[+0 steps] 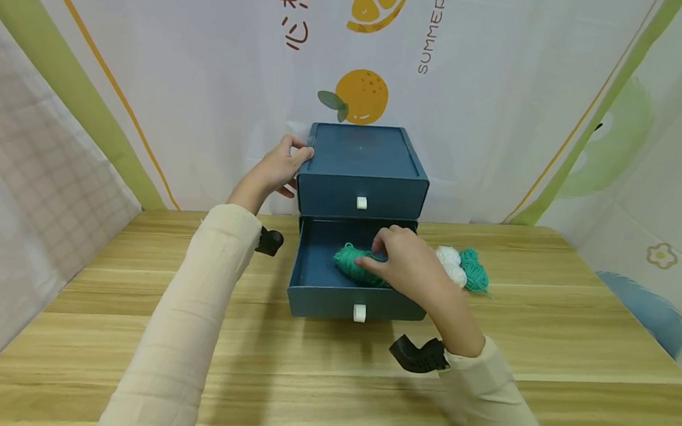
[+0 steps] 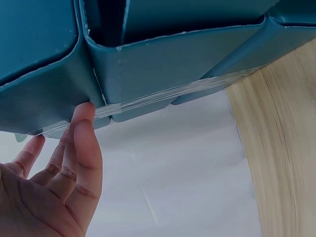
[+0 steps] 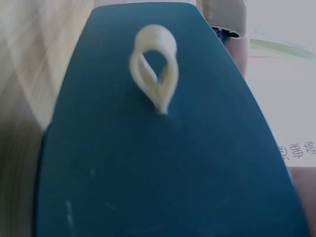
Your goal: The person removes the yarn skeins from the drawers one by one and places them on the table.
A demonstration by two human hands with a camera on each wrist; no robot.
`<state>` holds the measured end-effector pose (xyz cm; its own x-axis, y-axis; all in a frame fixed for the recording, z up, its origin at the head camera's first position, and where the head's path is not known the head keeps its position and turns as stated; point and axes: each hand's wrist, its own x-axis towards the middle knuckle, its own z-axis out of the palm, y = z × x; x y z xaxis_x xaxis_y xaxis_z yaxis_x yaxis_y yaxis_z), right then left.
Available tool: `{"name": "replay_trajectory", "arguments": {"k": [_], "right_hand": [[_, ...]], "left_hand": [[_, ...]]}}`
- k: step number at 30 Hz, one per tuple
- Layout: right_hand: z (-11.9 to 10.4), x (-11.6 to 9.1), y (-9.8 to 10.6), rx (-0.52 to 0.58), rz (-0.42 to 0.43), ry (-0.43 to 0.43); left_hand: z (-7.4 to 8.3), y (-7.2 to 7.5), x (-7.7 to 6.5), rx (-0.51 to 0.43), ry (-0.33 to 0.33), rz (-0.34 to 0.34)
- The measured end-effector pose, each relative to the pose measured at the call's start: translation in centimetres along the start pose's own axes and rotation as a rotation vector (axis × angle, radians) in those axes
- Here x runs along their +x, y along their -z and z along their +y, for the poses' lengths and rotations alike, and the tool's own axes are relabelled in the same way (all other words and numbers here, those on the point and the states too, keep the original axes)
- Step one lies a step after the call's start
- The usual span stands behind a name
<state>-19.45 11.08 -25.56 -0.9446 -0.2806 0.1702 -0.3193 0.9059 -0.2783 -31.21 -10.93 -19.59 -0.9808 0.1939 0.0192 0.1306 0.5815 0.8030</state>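
Observation:
A dark blue two-drawer box [image 1: 366, 149] stands on the table, its upper drawer closed and its lower drawer [image 1: 323, 301] pulled out. My left hand [image 1: 279, 164] rests at the box's upper left edge; in the left wrist view, fingertips [image 2: 84, 111] touch the taped side. My right hand [image 1: 408, 261] is over the lower drawer, its thumb and curved fingers spread at a skein of green yarn [image 1: 346, 259]. A gap shows between thumb and forefinger; the other fingertips are hidden. The right wrist view shows the drawer's front with its white loop pull [image 3: 157, 37].
Right of the drawer, white yarn balls [image 1: 451, 268] and another green yarn ball [image 1: 474, 270] lie on the wooden table [image 1: 257, 368]. A printed white curtain [image 1: 222, 83] hangs behind the box. Black wrist cameras [image 1: 418, 355] jut from both sleeves.

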Motion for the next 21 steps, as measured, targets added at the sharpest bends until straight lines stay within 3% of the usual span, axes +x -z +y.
{"name": "replay_trajectory", "arguments": {"k": [5, 10, 15, 21], "right_hand": [[0.17, 0.25, -0.14, 0.044, -0.164, -0.009], [0.34, 0.42, -0.11, 0.052, -0.249, -0.018], [0.36, 0.49, 0.04, 0.049, -0.284, -0.014], [0.62, 0.61, 0.09, 0.073, -0.212, 0.054]], "left_hand": [[0.13, -0.09, -0.03, 0.010, -0.002, 0.000], [0.21, -0.12, 0.05, 0.014, -0.001, 0.000], [0.28, -0.14, 0.01, 0.010, -0.003, -0.002], [0.20, -0.04, 0.01, 0.003, 0.013, -0.005]]}}
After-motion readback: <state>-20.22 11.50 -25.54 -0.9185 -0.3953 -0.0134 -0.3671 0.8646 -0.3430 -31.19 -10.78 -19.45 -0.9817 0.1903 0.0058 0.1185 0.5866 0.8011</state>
